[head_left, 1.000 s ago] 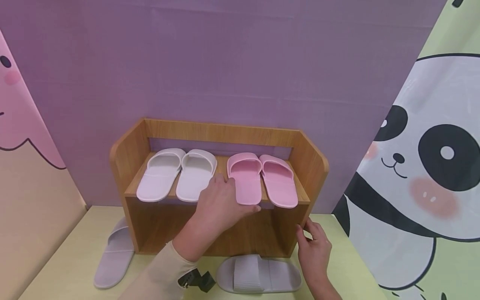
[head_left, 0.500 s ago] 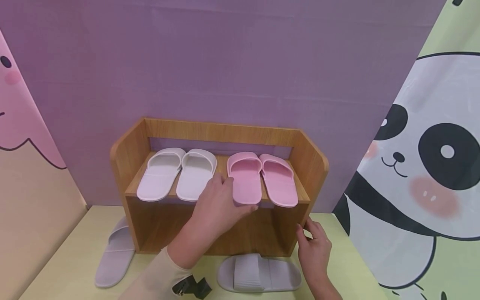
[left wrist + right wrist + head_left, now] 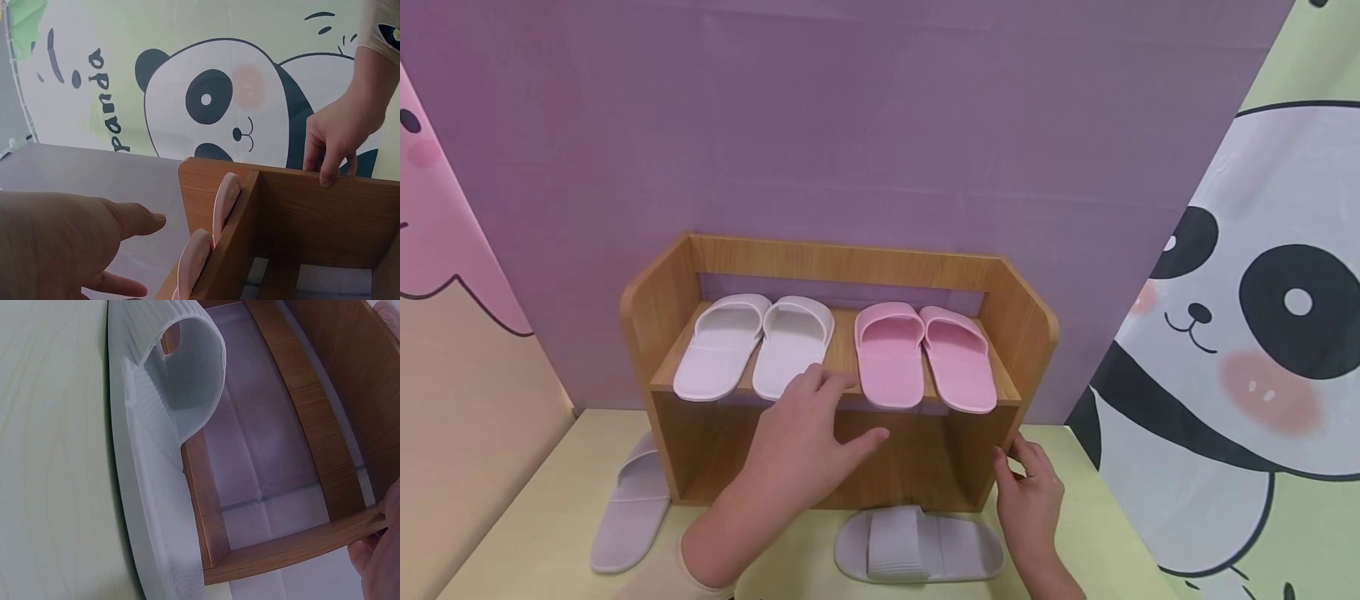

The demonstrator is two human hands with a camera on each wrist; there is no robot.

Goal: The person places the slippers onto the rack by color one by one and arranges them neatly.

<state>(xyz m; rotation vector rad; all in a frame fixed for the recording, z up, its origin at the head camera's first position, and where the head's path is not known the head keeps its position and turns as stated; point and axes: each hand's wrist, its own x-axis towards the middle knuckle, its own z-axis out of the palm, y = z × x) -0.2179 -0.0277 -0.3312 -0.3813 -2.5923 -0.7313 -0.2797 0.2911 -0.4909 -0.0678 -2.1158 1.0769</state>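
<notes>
A pair of pink slippers (image 3: pixel 890 367) lies on the right half of the top shelf of a wooden shoe rack (image 3: pixel 842 265). Just in front of the left pink slipper, apart from it, my left hand (image 3: pixel 801 446) has its thumb and fingers spread around nothing. White slippers (image 3: pixel 715 358) stand side by side on the shelf's left half, the inner one partly behind my left fingers. My right hand (image 3: pixel 1030 500) grips the front edge of the rack's right side panel; thumb and fingers straddle that edge in the left wrist view.
A greyish slipper (image 3: pixel 628 517) lies beside the rack's left wall. Another ribbed greyish slipper (image 3: pixel 898 546) lies crosswise before the rack on the pale yellow tabletop (image 3: pixel 1097 533). A purple backdrop (image 3: pixel 850 125) rises behind, with a panda-printed panel (image 3: pixel 1240 400) at the right.
My left hand has let go of the left pink slipper and drawn back down and left, its fingers opening. My right hand keeps its place on the rack.
</notes>
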